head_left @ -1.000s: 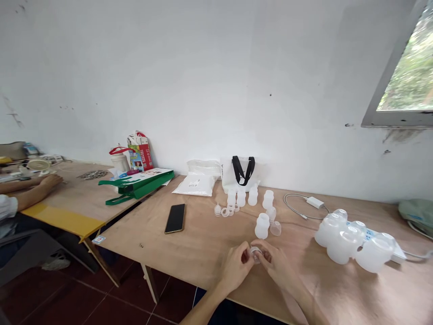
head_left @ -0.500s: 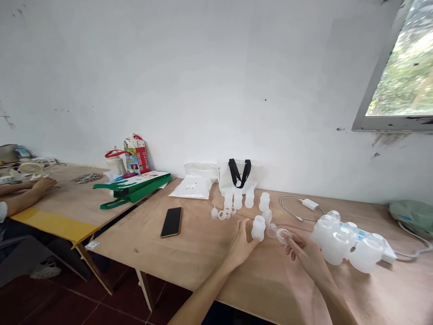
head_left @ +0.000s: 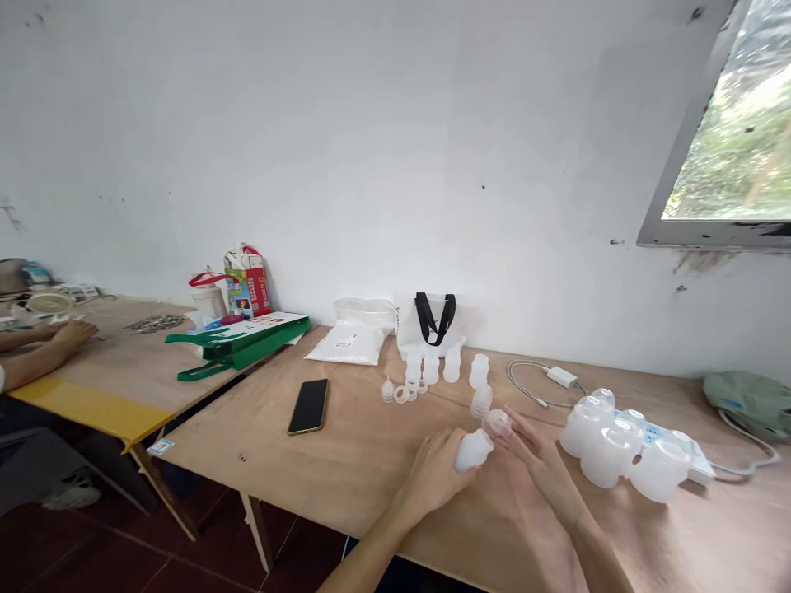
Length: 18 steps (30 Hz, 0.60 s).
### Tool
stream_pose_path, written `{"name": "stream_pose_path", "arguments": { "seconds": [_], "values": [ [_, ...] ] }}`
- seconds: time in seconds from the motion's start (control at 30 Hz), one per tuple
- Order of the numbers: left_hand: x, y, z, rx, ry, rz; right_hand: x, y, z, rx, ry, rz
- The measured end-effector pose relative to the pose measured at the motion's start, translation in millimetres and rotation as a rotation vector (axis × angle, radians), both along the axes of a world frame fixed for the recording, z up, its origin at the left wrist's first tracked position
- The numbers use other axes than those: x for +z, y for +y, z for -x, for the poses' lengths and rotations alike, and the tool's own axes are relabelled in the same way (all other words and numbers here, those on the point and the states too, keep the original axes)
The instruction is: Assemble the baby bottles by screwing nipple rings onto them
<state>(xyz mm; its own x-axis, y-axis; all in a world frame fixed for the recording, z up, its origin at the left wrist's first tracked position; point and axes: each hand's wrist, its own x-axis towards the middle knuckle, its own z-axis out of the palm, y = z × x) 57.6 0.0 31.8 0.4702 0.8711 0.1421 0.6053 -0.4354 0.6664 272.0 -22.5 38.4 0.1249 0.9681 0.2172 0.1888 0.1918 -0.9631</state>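
My left hand (head_left: pixel 431 476) grips a frosted white plastic bottle (head_left: pixel 474 450), which is tilted on its side just above the plywood table (head_left: pixel 371 469). My right hand (head_left: pixel 536 451) reaches in from the right, its fingertips at a clear plastic cap (head_left: pixel 498 423) close to the bottle's end. Two more frosted bottles (head_left: pixel 479 371) (head_left: pixel 481 402) stand just beyond the hands. Further back is a row of small bottles (head_left: pixel 431 370), with clear rings (head_left: pixel 401 395) beside it.
A black phone (head_left: pixel 307 407) lies left of my hands. Large frosted bottles (head_left: pixel 609 451) sit on a printed sheet at right, behind them a white charger with cable (head_left: pixel 561 377). White bags (head_left: pixel 349 346) stand by the wall. A co-worker's hand (head_left: pixel 74 332) rests on the left table.
My left hand has lifted the frosted bottle off the table and tilted it. My right hand has moved left, bringing the clear piece towards the bottle.
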Motion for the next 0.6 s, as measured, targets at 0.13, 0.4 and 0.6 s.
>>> {"name": "stream_pose_path", "arguments": {
  "seconds": [0.13, 0.4, 0.6],
  "values": [
    [-9.9, -12.7, 20.3, 0.023, 0.003, 0.029, -6.7, -2.0, 24.7, 0.109, -0.065, -0.018],
    [-26.7, -10.9, 41.1, 0.081, -0.182, 0.114, -19.5, 0.9, 38.5, 0.203, -0.017, -0.008],
    [-20.4, -11.5, 42.5, 0.036, -0.198, 0.135, -7.4, -2.8, 25.7, 0.365, -0.007, 0.075]
  ]
}}
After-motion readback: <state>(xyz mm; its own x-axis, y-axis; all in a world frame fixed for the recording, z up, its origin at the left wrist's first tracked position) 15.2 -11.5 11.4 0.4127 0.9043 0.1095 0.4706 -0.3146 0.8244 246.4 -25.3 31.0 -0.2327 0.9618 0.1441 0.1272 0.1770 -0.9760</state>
